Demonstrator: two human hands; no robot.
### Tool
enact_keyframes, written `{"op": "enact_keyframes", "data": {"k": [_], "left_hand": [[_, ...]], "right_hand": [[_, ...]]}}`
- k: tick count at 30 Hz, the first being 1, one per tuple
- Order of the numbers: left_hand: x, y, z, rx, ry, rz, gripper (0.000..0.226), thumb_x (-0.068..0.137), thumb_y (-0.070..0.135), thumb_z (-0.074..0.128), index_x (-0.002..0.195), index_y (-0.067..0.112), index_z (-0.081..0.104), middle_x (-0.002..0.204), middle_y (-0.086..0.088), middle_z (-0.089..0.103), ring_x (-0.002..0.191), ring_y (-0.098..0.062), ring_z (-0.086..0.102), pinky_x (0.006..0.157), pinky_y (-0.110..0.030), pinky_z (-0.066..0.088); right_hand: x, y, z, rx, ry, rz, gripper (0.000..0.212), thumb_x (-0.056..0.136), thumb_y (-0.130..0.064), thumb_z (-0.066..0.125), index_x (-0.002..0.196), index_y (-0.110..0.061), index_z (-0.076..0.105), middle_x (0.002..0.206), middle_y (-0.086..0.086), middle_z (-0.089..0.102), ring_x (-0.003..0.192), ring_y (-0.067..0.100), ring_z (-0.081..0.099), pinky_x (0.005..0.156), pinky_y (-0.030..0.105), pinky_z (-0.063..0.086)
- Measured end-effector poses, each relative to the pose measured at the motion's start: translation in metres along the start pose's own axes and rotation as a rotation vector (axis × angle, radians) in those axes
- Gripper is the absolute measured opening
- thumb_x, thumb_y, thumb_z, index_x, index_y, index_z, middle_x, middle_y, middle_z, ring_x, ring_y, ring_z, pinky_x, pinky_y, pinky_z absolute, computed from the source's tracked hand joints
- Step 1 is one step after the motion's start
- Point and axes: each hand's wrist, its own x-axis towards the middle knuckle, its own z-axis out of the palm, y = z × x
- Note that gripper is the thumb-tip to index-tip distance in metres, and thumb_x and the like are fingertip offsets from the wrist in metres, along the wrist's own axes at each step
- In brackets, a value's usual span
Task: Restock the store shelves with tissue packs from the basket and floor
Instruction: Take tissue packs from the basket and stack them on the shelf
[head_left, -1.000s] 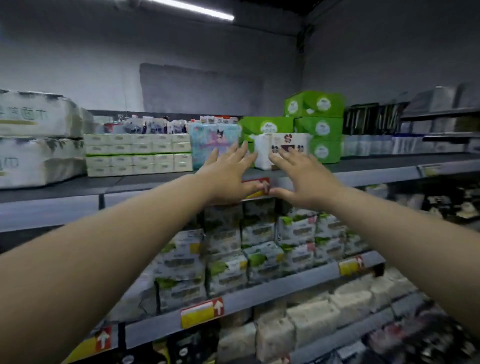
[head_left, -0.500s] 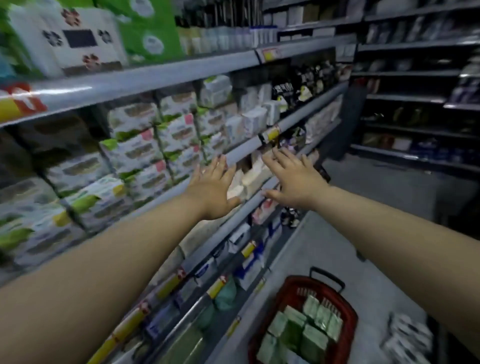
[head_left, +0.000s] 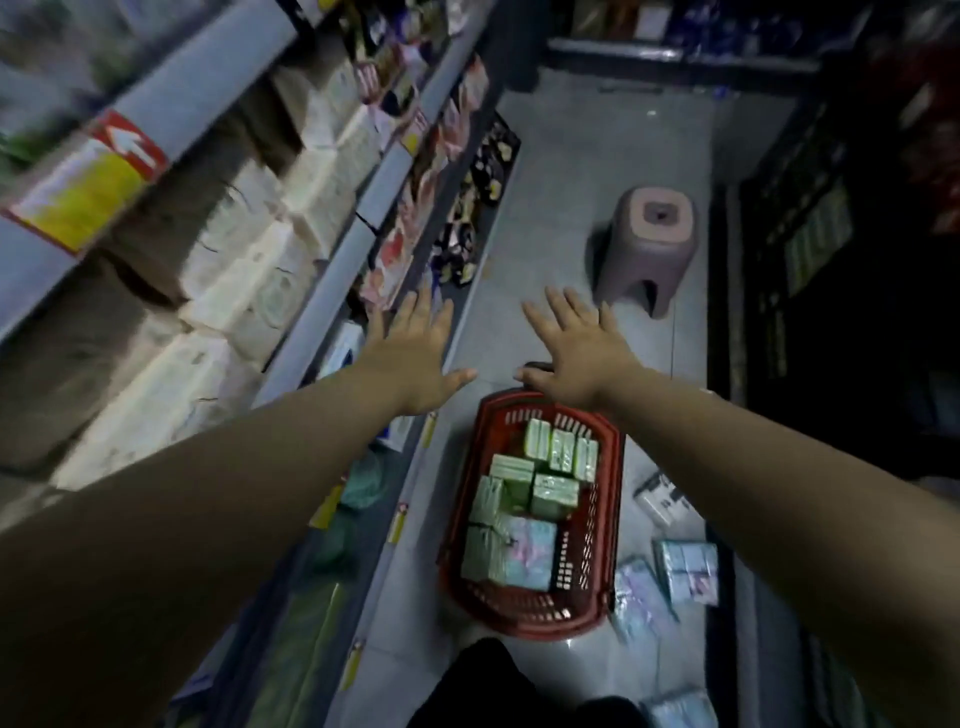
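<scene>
Red basket (head_left: 593, 540) stands on the floor (head_left: 571, 182) right below me, beside the foot of the shelves (head_left: 332, 249). Small green packs (head_left: 551, 457) are stacked from its far end to the middle, and a larger pastel pack (head_left: 525, 556) lies at its near end. More loose packs (head_left: 685, 571) lie on the floor just beside the basket's right wall.

My left hand (head_left: 415, 358) is flat, fingers straight and spread, holding nothing, out over the floor between the lowest shelf edge and the basket's far left corner. My right hand (head_left: 576, 358) is just as wide open and empty; it hangs over the basket's far rim, thumb near the dark handle, though I cannot tell whether it touches.

As I judge it, the step is to reach down for the next pack. I should bring both hands in over the basket, not past its far rim, and take the pastel pack by its two long sides so the soft wrap does not sag. The green ones are small, so I would lift them from the top of the stack and leave the row beneath square. A stool (head_left: 652, 244) stands well beyond the basket and is no hindrance. White packs (head_left: 244, 291) crowd the middle shelf, so I should choose a gap before lifting.
</scene>
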Motion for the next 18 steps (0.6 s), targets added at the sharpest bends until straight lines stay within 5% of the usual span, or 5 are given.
{"op": "enact_keyframes", "data": {"k": [12,18], "left_hand": [[0.128,0.055,0.230,-0.095,-0.059,0.075,0.093,0.091,0.062,0.046,0.156,0.014,-0.001,0.163,-0.017,-0.005,0.150,-0.031,-0.003,0.118,-0.051,-0.001],[0.169,0.096,0.353,-0.108,-0.172,0.099,0.096,0.091,0.064,0.046,0.156,0.014,-0.005,0.161,-0.017,-0.016,0.149,-0.030,-0.015,0.118,-0.050,-0.005]], "right_hand": [[0.043,0.065,0.241,0.108,-0.297,0.133,0.089,0.092,-0.065,0.040,0.156,-0.027,-0.007,0.163,0.010,-0.014,0.150,0.027,-0.015,0.117,0.053,-0.008],[0.051,0.095,0.366,0.141,-0.432,0.145,0.092,0.090,-0.066,0.043,0.156,-0.027,-0.008,0.163,0.009,-0.013,0.150,0.027,-0.014,0.119,0.052,-0.004]]}}
